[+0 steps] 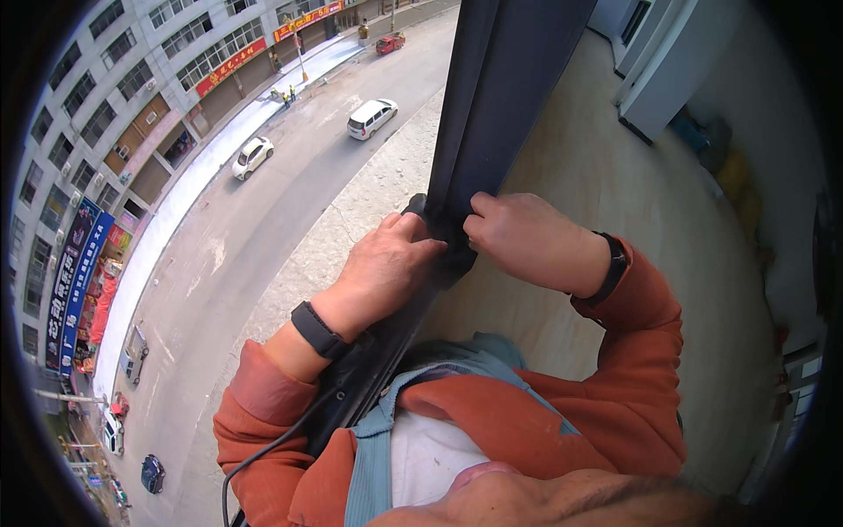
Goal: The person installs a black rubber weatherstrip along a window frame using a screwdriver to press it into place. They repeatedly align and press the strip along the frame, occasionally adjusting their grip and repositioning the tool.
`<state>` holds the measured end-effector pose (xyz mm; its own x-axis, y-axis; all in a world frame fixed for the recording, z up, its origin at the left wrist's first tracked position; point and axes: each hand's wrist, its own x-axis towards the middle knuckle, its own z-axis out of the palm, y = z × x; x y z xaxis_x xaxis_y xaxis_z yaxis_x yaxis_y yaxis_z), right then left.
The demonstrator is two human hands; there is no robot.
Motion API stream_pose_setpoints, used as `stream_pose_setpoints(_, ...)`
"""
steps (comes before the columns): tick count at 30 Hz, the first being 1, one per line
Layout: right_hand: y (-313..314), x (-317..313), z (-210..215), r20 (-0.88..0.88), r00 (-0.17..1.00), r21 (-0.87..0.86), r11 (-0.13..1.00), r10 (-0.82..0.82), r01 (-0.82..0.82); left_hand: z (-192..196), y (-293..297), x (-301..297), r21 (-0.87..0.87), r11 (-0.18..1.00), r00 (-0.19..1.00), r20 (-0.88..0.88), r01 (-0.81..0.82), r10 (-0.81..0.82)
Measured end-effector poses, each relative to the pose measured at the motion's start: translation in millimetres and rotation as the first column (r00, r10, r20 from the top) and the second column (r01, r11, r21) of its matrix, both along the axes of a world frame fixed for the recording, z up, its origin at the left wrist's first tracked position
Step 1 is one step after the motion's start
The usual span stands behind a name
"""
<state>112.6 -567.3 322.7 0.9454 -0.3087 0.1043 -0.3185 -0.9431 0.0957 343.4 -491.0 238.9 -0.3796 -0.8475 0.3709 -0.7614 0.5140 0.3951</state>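
Far below the left side of the view lie a street (263, 228) with a white car (252, 156), a white van (371, 118) and a grey block of buildings (132, 88); none of it is within reach. The left hand (382, 268), a dark band (318, 329) on its wrist, lies outside the dark window frame (492, 105), fingers curled and pressed onto a small black piece (414, 205) at the frame's outer edge. What that piece is cannot be made out; only a rounded corner shows above the knuckles. The frame itself looks like rigid metal, smooth and likely slick, fixed in place, so it would neither flex nor lift; the safest hold, by my judgement, is around its narrow edge where both hands meet. A black cable (263, 452) runs along the frame's lower stretch. Just right of the frame's edge the right hand (527, 241) is closed in a pinch, thumb and fingertips against the same spot, its watch (612, 268) showing at the orange sleeve (632, 351). What the fingertips grip is hidden beneath them. Further right, the room's pale floor (615, 193) and blurred blue and yellow objects (720, 158) near the wall are too dim to identify.
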Motion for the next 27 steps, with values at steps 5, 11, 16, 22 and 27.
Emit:
stream_pose_setpoints(5, -3.3, -9.2, -2.7, 0.128, 0.991, 0.087, 0.996, -0.031, 0.020, -18.2, -6.3, -14.5, 0.011, 1.000, 1.000, 0.017, -0.023, 0.023)
stream_pose_setpoints(11, -12.0, -7.6, -19.6, -0.011, 0.999, 0.105, 0.994, -0.038, 0.039, -24.1, -4.7, -12.9, -0.011, 0.999, 0.999, 0.004, -0.040, 0.040)
stream_pose_setpoints(16, -13.2, -1.5, -30.5, -0.020, 1.000, 0.074, 0.997, 0.005, -0.004, -25.3, -3.1, -13.7, -0.020, 0.997, 0.997, -0.020, -0.068, 0.068)
stream_pose_setpoints(22, -22.0, 17.0, -38.7, -0.008, 0.999, 0.105, 0.994, 0.038, -0.037, -28.4, -4.2, -11.6, -0.006, 0.995, 0.995, 0.011, -0.104, 0.104)
stream_pose_setpoints(27, -18.3, 13.2, -23.9, 0.096, 0.995, 0.324, 0.946, -0.014, -0.018, -32.7, -7.6, -9.8, -0.013, 0.995, 0.993, -0.072, -0.096, 0.095)
